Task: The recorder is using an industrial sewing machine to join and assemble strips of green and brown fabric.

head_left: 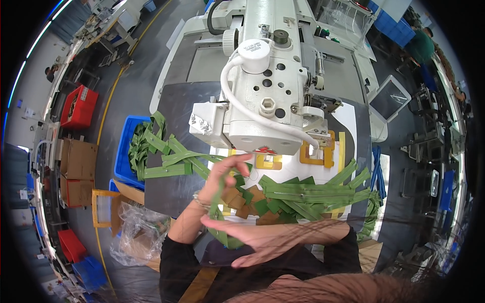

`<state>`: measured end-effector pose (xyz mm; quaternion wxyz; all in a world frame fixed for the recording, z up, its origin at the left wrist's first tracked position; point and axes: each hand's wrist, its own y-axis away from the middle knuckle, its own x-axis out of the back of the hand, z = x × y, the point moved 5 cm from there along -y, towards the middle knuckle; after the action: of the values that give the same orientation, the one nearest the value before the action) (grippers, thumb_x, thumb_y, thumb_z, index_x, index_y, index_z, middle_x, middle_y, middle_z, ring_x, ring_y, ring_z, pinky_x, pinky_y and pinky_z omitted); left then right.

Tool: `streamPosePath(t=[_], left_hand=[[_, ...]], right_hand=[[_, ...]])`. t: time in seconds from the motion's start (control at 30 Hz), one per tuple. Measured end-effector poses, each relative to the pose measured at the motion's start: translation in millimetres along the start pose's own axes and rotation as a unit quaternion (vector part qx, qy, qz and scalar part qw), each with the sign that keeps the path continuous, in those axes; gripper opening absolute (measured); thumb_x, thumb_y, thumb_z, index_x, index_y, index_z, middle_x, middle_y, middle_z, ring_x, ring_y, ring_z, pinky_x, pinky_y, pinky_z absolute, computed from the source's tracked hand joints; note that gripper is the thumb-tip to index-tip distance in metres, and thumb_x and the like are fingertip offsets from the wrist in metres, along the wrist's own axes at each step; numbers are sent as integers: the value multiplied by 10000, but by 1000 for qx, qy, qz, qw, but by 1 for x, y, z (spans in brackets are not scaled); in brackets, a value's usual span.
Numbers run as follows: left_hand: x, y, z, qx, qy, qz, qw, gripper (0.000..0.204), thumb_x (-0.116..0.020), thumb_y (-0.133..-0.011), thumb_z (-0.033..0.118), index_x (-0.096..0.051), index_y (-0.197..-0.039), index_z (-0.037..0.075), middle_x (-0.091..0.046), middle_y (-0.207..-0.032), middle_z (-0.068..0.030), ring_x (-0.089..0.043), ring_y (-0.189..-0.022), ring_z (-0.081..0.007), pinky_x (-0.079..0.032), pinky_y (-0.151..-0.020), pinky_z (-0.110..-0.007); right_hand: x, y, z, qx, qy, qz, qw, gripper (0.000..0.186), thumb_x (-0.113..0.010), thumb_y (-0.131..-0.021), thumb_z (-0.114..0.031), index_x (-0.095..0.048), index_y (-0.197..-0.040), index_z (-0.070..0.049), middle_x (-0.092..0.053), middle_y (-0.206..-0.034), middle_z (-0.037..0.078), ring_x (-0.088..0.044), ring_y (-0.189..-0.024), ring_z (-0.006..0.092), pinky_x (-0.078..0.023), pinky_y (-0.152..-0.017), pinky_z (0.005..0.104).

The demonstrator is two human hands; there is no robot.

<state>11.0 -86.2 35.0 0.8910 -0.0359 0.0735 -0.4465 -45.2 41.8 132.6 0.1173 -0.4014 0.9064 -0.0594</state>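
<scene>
A narrow, flat green strip (pixel 215 202), soft and bowed, hangs between the person's two hands, in front of the near edge of the grey counter (pixel 164 199). It is plain green and somewhat blurred along its upper stretch. Its long axis runs from the left hand (pixel 224 170) back toward the person's body, curving a little; the lower part bends to the right above the dark lap. The left hand's fingers are curled and point right; whether its grip is closed on the strip cannot be told. The right hand (pixel 255 237) reaches leftward beside the strip, its grip apart, thumb and fingers spread. Beyond it lies a pile of green strips (pixel 318 194), mostly lengthwise from left to right, with brown tabs (pixel 235 198) at their left ends, before a white sewing machine (pixel 252 116).
</scene>
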Motion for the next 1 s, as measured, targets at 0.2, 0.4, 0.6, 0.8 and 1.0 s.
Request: streamPosePath(t=[0.2,0.4,0.6,0.8,1.0], left_hand=[[124,48,-27,56,190,258,946,536,-502,-954,429,-484,-1295,15,-622,-1087,-104,-609,-963,-211,-471,-901,-346],[171,96,-6,-20,-154,470,869,488,-595,-930,263,-442,-1325,19,-476,-1348,-99,-522,-1140,-201,-423,-965,-306],[69,64,24,-62,-636,83,765,500,-665,-835,316,-540,-1302,186,-342,-1476,-108,-355,-1325,-286,-243,-1079,-460],[73,53,-17,25,-655,-49,753,444,-640,-834,235,-578,-1266,315,-334,-1497,-66,-313,-1373,-263,-211,-1106,-492],[148,64,-7,90,-695,197,685,485,-581,-815,55,-592,-1258,252,-451,-1398,-93,-402,-1299,-276,-196,-1091,-478]], right_hand=[[4,10,27,-31,165,63,984,733,-587,-894,-267,-196,-1467,-32,-202,-1490,277,-206,-1399,364,-180,-1140,385],[40,92,54,-150,339,334,866,432,-637,-846,-187,-544,-1258,-99,-516,-1317,122,-514,-1178,289,-328,-1057,423],[23,163,83,-187,631,328,678,506,-702,-780,-297,-568,-1263,-225,-511,-1343,62,-497,-1217,206,-195,-1068,511],[16,159,91,-198,700,170,665,596,-668,-771,-494,-492,-1330,-389,-417,-1433,46,-402,-1300,198,-183,-1063,509],[28,155,94,-189,696,192,666,591,-661,-787,-459,-487,-1341,-351,-402,-1441,54,-418,-1284,210,-284,-1034,489]])
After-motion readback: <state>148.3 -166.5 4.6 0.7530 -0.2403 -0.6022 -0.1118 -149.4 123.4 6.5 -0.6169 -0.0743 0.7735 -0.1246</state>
